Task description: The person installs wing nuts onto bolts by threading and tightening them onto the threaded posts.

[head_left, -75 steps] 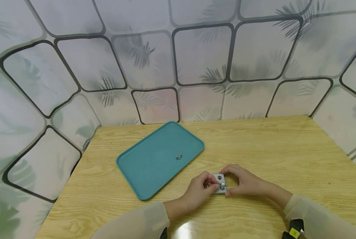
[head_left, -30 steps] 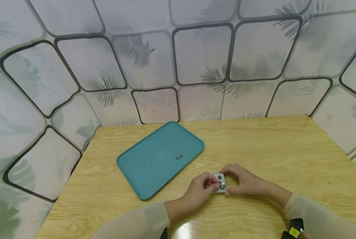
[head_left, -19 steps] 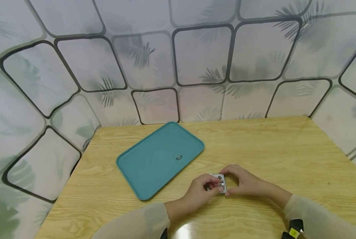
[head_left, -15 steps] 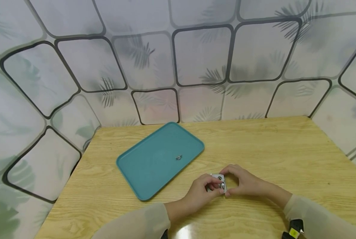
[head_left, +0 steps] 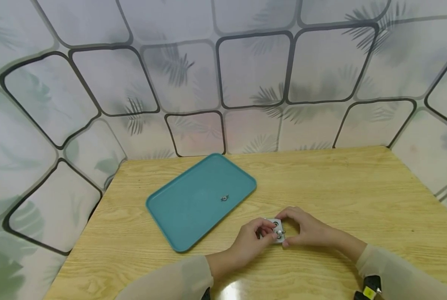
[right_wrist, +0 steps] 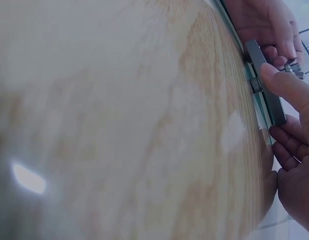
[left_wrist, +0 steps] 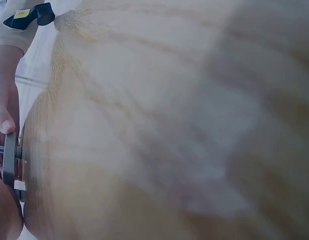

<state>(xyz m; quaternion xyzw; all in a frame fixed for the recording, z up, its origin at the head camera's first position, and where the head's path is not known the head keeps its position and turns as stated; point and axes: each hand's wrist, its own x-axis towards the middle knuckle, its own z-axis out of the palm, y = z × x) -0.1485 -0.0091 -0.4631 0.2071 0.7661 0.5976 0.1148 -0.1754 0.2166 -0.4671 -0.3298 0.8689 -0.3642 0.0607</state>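
Note:
My right hand (head_left: 310,229) holds a small grey metal plate (head_left: 280,224) by its far and near edges, fingers on one side, thumb on the other. A shiny wing nut (head_left: 279,233) sits on a bolt standing up through the plate. Reaching in from the left, my left hand (head_left: 247,241) has its thumb and index finger at this nut, on its left side. A dark-ringed hole shows farther up the plate. In the right wrist view the plate (right_wrist: 272,102) appears edge-on, with a bolt head (right_wrist: 255,85) on its underside. The left fingers cover the plate's left part.
A teal tray (head_left: 186,208) lies slanted on the wooden table (head_left: 343,187), left of the hands. One loose wing nut (head_left: 224,198) lies on it near the right edge. A patterned curtain (head_left: 253,66) hangs behind the table and along both sides.
My left thumb and index finger have reached forward over the wing nut, then drawn back slightly to the left, and the nut's wings have turned. The right hand and plate have stayed put.

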